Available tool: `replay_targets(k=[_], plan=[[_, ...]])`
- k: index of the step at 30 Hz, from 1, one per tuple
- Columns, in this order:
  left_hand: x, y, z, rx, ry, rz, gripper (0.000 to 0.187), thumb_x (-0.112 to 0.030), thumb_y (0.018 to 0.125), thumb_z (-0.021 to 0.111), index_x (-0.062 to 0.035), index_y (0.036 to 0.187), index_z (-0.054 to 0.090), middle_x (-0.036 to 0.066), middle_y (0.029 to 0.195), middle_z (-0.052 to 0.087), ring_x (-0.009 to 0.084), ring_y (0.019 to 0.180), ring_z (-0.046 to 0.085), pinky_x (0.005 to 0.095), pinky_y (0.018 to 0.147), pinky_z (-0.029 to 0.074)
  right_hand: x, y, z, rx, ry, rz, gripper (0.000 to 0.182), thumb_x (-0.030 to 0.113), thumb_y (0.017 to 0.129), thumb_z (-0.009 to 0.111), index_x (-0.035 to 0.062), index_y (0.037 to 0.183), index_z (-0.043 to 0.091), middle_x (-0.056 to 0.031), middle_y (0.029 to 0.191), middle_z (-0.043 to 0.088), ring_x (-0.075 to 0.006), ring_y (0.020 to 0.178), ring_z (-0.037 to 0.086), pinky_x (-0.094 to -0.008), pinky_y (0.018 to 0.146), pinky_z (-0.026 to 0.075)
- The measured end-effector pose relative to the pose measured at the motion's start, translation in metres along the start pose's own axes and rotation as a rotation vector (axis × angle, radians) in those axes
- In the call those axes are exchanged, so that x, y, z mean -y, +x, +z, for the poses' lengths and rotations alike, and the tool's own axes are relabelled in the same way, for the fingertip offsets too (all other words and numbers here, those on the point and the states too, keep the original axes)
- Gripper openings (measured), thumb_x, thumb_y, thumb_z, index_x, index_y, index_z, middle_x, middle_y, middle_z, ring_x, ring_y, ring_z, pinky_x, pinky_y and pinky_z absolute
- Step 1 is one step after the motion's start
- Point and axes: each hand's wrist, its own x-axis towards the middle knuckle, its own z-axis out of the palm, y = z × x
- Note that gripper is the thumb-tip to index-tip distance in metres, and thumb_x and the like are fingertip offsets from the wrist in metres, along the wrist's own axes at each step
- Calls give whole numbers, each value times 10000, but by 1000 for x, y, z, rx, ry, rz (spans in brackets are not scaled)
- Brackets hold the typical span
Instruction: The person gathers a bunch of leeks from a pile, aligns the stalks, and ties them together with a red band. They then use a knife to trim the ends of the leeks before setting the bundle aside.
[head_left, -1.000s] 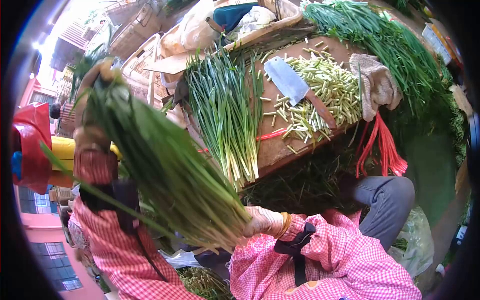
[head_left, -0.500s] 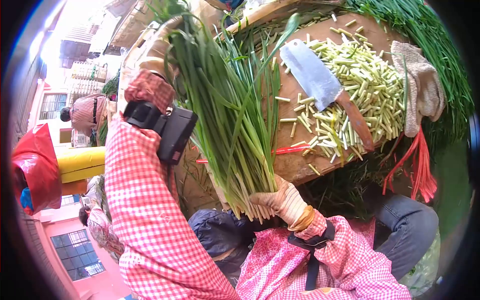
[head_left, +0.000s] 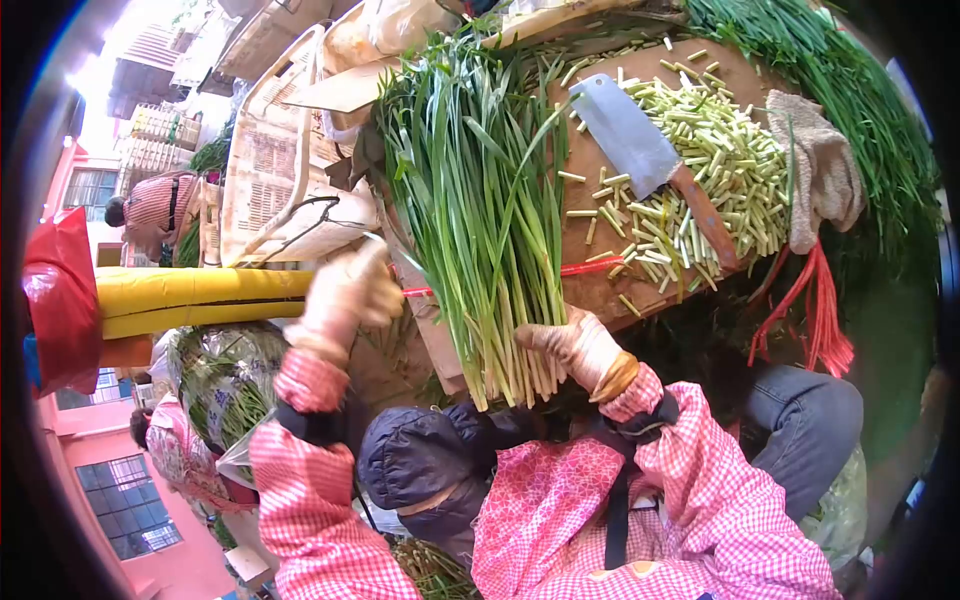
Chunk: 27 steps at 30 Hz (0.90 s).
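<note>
A bundle of long green garlic chives (head_left: 480, 220) lies on the wooden board, leaves away from me and pale stalk ends toward me. My gloved right hand (head_left: 580, 350) is closed at the stalk ends, thumb across them. A red strip (head_left: 592, 266) runs under the bundle and comes out on both sides. My gloved left hand (head_left: 350, 290), smeared by motion, is beside the strip's left end, off the leaves; whether it holds the strip I cannot tell. Right of the bundle, a cleaver (head_left: 630, 135) with a wooden handle rests on a pile of cut stalk pieces (head_left: 745, 150).
A knitted glove (head_left: 825, 165) lies at the board's right edge, above hanging red strips (head_left: 815, 315). More greens (head_left: 830, 110) are heaped at the far right. A plastic basket (head_left: 270, 150) and a yellow tube-like thing (head_left: 200, 300) are at left. Other people (head_left: 165, 205) are in the background.
My left hand has left the leaf end and come back toward me to the strip's left end. The bundle now lies flatter on the board; my right hand has stayed at the stalk ends.
</note>
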Motion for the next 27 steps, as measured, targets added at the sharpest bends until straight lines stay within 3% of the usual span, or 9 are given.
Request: replay_targets(k=[2,5,8,11,13,14,16,21,27], plan=[[52,-5,17,84,7,-168,547,-534,788,595,-3,922,597,118,811,638,143,601,582,230,509,489,7,0,3,-9,-171,18,428,171,742,722,21,1109,563,-69,950,644,-159,807,615,-319,740,496],[80,-14,42,57,-277,-120,624,-569,774,594,-78,1157,555,102,1046,607,209,865,576,375,774,477,-4,20,-5,-1,-426,8,469,360,702,741,27,1010,623,-70,824,658,-155,733,618,-301,667,487],[74,-14,60,119,-407,-106,772,-586,775,573,-14,1269,417,157,1175,546,261,1063,534,435,925,408,-7,34,-15,3,-614,52,538,494,674,708,36,951,652,-99,760,653,-176,671,619,-302,624,477],[53,-10,77,342,-787,-186,689,-527,784,602,-28,1238,459,137,1154,567,253,1021,561,420,895,443,11,33,-12,8,-931,124,647,609,658,655,0,876,666,-152,724,641,-239,693,632,-332,618,472],[45,-13,85,370,-747,-111,609,-454,774,653,-43,1197,503,126,1112,593,251,967,588,411,853,475,16,40,-14,43,-971,229,490,504,733,669,32,866,669,-57,656,630,-145,533,579,-287,485,468],[46,-5,90,402,-727,-52,596,-444,769,663,-44,1185,513,122,1099,600,249,952,595,405,840,483,13,46,-14,29,-1148,90,560,571,696,667,21,801,677,-66,637,629,-168,562,589,-310,546,477],[46,1,96,435,-568,0,875,-480,692,724,-50,1346,333,142,1291,462,239,1180,435,396,967,355,22,44,-7,37,-1246,164,592,600,670,669,14,757,678,-76,636,629,-172,589,594,-318,583,475],[52,20,121,-31,-23,16,1307,-514,541,805,84,1379,-1,254,1349,349,299,1265,341,370,1035,264,34,43,-7,72,-1514,112,741,718,619,588,-11,721,670,-141,681,638,-274,658,618,-370,652,475],[45,21,135,-164,55,-52,1258,-412,560,828,88,1376,12,219,1337,379,291,1221,396,326,1011,312,56,20,-7,16,-1593,192,736,739,658,525,29,776,679,-142,748,644,-282,741,626,-387,686,478]])
